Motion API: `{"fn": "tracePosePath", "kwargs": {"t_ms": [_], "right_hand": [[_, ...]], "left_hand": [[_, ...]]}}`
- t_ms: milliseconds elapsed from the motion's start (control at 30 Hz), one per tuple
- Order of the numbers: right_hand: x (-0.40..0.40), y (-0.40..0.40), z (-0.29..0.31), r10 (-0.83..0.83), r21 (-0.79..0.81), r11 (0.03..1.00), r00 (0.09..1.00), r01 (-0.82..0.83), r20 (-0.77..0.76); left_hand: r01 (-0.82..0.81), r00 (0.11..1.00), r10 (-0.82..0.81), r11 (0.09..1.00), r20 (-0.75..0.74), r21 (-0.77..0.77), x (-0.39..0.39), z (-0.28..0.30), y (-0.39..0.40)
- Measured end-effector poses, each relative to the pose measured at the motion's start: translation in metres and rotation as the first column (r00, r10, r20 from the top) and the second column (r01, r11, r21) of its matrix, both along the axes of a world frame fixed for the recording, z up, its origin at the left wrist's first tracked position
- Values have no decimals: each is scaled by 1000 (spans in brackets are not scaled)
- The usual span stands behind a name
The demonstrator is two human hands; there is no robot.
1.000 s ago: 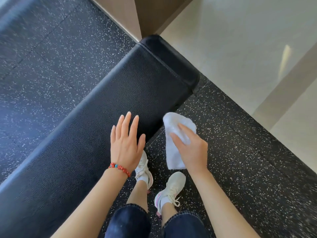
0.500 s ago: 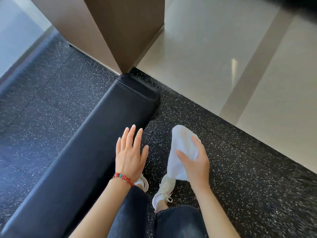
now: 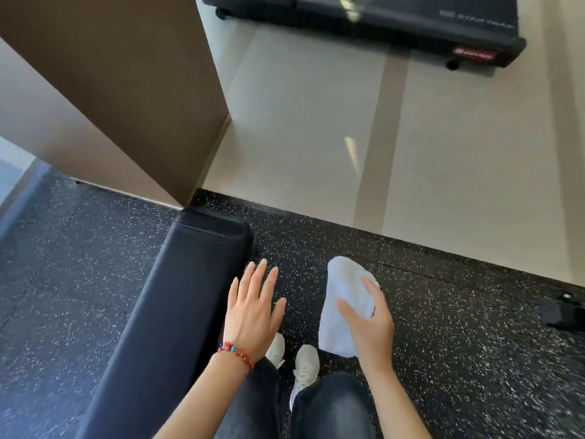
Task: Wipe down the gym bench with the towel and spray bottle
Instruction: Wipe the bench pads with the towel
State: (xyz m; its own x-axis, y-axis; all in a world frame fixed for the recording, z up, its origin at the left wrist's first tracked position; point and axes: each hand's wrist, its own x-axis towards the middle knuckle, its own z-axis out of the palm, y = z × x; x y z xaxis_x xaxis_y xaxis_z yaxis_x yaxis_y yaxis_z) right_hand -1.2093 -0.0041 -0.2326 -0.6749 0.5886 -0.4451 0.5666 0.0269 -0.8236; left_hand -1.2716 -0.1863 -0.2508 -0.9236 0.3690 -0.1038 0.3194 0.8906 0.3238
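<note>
A: Hand status?

B: Left hand (image 3: 253,315) flat, fingers straight and slightly spread, nothing in it. It sits over the bench's right edge, fingertips toward 12 o'clock. Can't tell if it touches the pad or floats above. Red bead bracelet (image 3: 235,353) on that wrist.

A: Right?

B: Right hand (image 3: 370,327) grips the white towel (image 3: 343,305). Thumb and fingers wrap its middle; cloth sticks out above the hand toward 12 and hangs below toward 6.

A: Towel on the bench?

B: No. Off to the bench's 3 o'clock, over the speckled floor (image 3: 443,312), apart from the pad.

A: Bench location?

B: Black padded bench (image 3: 177,296) runs from 7 o'clock up to centre frame; its end stops just short of a brown wall corner (image 3: 126,99) at 11.

A: Spray bottle?

B: Can't find it.

A: Anything else?

B: White sneakers (image 3: 304,359) and dark jeans (image 3: 329,407) at 6. Pale tile floor (image 3: 316,122) at 12 to 2. Black machine base (image 3: 380,17) at 1, red label on it, text unreadable. Dark object (image 3: 563,312) at 3, cut off by the frame.
</note>
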Motion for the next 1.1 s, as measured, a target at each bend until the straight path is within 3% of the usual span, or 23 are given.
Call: {"fn": "tracePosePath", "kwargs": {"t_ms": [400, 633, 867, 1100], "right_hand": [[41, 53, 40, -413, 17, 910, 909, 414, -53], [85, 135, 47, -578, 4, 814, 811, 581, -96], [134, 237, 60, -657, 27, 746, 743, 665, -129], [174, 305, 75, -750, 25, 650, 646, 760, -144]], "left_hand": [[361, 933, -360, 931, 28, -52, -32, 46, 73], [558, 830, -556, 826, 41, -86, -20, 57, 188], [656, 754, -655, 750, 41, -87, 13, 72, 316], [783, 621, -784, 618, 16, -70, 44, 86, 418]]}}
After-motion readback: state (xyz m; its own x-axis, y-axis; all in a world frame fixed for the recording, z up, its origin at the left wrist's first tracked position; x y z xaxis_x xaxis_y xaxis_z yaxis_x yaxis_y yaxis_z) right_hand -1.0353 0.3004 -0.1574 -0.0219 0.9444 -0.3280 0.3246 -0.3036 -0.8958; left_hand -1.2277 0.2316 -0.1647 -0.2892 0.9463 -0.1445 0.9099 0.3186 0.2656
